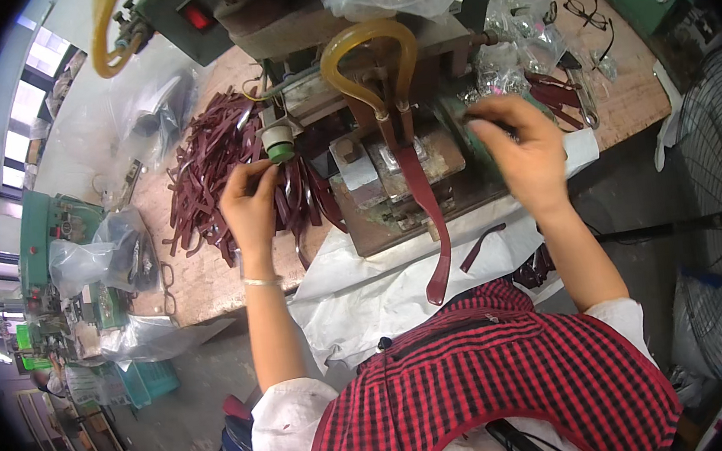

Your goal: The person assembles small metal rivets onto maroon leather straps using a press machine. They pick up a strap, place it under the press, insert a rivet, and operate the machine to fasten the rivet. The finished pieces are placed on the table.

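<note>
My left hand (251,197) is at the green push button (279,150) on the press, its thumb and fingertips drawn close together just under it. Whether anything is between them is not clear. Raised to the right of the press bed, my right hand (523,144) has its thumb and fingers bent towards each other; a small thing in them cannot be made out. A dark red plastic eyeglass temple (431,219) sticks out of the metal fixture (366,176) towards me, its curved tip hanging over white sheeting. Above it loops a yellow hose (367,29).
A heap of dark red temples (212,168) lies left of the press. One short temple piece (482,246) rests on the white sheet (354,285). Clear bags of small metal parts (505,68) and spectacle frames (585,13) are at right, near a caged fan (717,204).
</note>
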A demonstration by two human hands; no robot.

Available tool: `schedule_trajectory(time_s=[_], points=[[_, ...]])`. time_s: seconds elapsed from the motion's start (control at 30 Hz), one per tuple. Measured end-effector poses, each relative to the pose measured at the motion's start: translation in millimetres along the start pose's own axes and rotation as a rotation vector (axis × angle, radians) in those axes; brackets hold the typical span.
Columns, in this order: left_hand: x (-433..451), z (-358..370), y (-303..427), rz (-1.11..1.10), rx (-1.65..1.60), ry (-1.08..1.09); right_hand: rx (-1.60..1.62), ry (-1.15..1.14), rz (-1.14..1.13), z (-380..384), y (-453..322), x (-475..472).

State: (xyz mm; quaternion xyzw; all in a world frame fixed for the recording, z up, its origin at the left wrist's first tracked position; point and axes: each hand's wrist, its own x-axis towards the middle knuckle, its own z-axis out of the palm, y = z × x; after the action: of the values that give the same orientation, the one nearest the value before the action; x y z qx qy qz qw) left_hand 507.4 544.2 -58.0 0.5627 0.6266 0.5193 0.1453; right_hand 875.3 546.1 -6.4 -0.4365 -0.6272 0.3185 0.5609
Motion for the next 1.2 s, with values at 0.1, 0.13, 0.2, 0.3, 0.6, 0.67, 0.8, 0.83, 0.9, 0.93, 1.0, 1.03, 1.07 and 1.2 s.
schedule_trajectory(time_s=[0.1, 0.13, 0.2, 0.3, 0.6, 0.67, 0.8, 0.83, 0.9, 0.93, 1.0, 1.03, 1.07, 1.2], points=[[-10, 15, -10, -0.055, -0.144, 0.016, 0.108, -0.097, 0.044, 42, -15, 9], [-18, 17, -11, -0.025, -0.165, 0.057, 0.120, -0.067, 0.032, 49, -13, 6], [-31, 13, -13, -0.083, -0.300, 0.109, 0.207, -0.032, 0.058, 58, -9, 0], [-41, 0, 7, -0.033, -0.228, 0.134, 0.370, -0.040, 0.172, 57, -10, 0], [-82, 4, 188, 0.961, 0.529, -0.142, 0.450, -0.091, 0.194, 49, -51, -11], [-81, 17, 192, 1.096, 0.523, -0.268, 0.349, -0.179, 0.093, 42, -51, -12], [-86, 38, 193, 1.181, 0.546, -0.224, -0.533, 0.060, -0.245, -5, 14, 7], [-86, 39, 193, 1.159, 0.519, -0.193, -0.838, 0.091, -0.134, -18, 39, 3], [-83, 39, 193, 1.157, 0.507, -0.215, -0.983, 0.077, -0.050, -31, 74, -4], [-82, 39, 193, 1.153, 0.504, -0.231, -0.943, 0.076, -0.123, -34, 85, -5], [-83, 42, 190, 1.134, 0.472, -0.205, -0.852, 0.091, -0.200, -39, 94, 3], [-84, 43, 188, 1.126, 0.456, -0.191, -0.801, 0.107, -0.205, -42, 93, 8], [-84, 43, 188, 1.127, 0.463, -0.199, -0.751, 0.124, -0.208, -43, 93, 11], [-85, 41, 186, 1.146, 0.483, -0.201, -0.760, 0.110, -0.214, -32, 97, 2]])
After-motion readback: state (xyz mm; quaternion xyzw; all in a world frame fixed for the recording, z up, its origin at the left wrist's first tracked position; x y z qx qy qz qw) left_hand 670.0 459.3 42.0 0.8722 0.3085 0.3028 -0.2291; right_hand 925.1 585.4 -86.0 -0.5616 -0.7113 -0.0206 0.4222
